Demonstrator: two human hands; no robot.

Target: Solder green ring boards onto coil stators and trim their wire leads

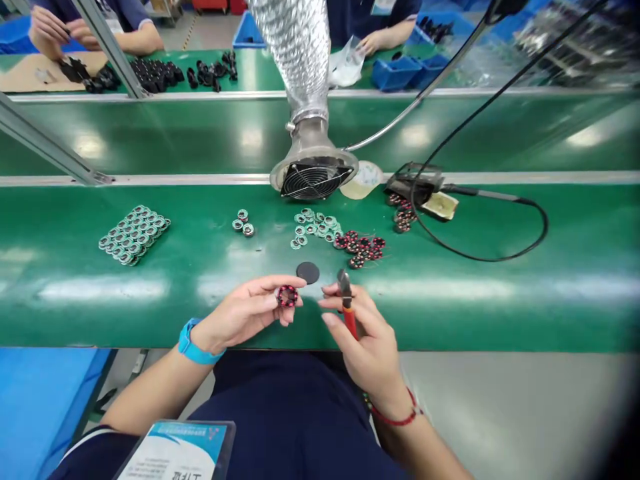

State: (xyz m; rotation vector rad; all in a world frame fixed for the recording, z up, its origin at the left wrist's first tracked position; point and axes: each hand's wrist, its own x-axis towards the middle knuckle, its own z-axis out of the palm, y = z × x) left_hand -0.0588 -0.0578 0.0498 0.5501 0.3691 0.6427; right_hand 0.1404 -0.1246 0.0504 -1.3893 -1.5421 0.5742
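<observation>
At the lower centre of the frame, the left hand (pixel 245 312) has its thumb and fingers clamped on a small round component of dark core and red-toned windings (pixel 287 297), its open, ring-like face turned toward the viewer; the index finger extends above it. To the right, the right hand (pixel 371 340) has its fingers closed about a hand tool with a dull metal head and orange-red handles (pixel 347 307), the head pointing up the frame; the thumb tip stands free of the tool. Just above and between the hands, a flat, matte black disc (pixel 308 272) lies on a smooth, glossy green work surface (pixel 150 320). Near the centre right is a heap of red-and-black wound rings with fine wire ends (pixel 363 248), bordered on its left by a loose scatter of thin, teal-rimmed round pieces (pixel 317 225). Farther left stand three teal-topped round parts in a small cluster (pixel 243 224), and at centre left a close-packed block of similar teal-topped parts (pixel 134 235). At the upper centre, a crinkled silver foil duct (pixel 300 53) ends in a flared hood with a black circular grille (pixel 315 179).
</observation>
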